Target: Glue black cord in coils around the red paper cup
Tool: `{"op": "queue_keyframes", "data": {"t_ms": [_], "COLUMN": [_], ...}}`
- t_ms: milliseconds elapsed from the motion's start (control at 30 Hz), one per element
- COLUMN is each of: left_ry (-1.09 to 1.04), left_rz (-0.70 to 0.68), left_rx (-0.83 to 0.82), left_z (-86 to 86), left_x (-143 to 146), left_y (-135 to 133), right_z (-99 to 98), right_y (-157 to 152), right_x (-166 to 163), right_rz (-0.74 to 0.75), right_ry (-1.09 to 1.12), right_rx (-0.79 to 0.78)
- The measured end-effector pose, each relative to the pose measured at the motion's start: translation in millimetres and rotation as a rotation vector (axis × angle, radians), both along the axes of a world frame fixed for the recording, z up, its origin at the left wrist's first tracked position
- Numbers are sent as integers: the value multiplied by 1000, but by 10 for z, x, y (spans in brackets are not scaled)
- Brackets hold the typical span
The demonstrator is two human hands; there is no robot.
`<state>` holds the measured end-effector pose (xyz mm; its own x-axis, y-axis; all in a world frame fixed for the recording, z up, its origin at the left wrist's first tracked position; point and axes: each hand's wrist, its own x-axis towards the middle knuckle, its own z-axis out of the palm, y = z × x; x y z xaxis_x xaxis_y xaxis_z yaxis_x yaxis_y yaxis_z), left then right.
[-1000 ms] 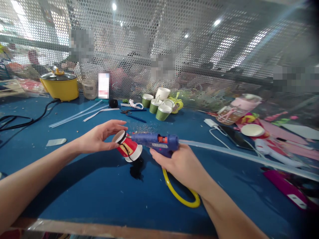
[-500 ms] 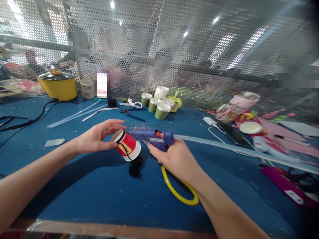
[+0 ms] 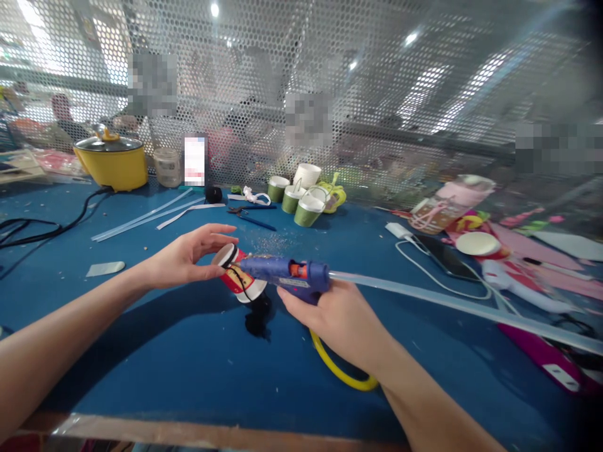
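A small red and white paper cup lies tilted on its side, its mouth facing left. My left hand grips its rim between thumb and fingers. Black cord runs round the rim, and a dark clump of it hangs by the base. My right hand is wrapped round the handle of a blue glue gun, whose nozzle reaches over the cup near the rim; whether the tip touches cannot be made out. A long clear glue stick sticks out of the gun's back, and its yellow cable curves below.
Green and white small buckets stand at the back middle, near pliers and a black ball of yarn. A yellow pot is at back left. To the right lie a phone and a purple power strip.
The glue gun has shifted slightly down, its nozzle now in front of the cup instead of behind its rim edge. My left hand keeps hold of the cup.
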<state>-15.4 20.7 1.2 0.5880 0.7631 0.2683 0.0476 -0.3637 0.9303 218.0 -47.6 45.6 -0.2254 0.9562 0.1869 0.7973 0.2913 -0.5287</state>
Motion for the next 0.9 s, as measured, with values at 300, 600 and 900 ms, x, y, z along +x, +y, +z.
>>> {"op": "queue_keyframes", "data": {"t_ms": [300, 600, 900], "left_ry": [2, -35, -53], "left_rz": [10, -39, -35], "left_rx": [-8, -31, -10], "left_z": [-4, -9, -21], "left_x": [6, -1, -6], "left_y": [-8, -18, -18], "right_z": [24, -14, -43], "right_y": [-7, 90, 134], "right_x": [-23, 34, 11], "right_rz": [-2, -27, -64], "right_ry": [17, 69, 156], "right_rx": [-16, 71, 8]}}
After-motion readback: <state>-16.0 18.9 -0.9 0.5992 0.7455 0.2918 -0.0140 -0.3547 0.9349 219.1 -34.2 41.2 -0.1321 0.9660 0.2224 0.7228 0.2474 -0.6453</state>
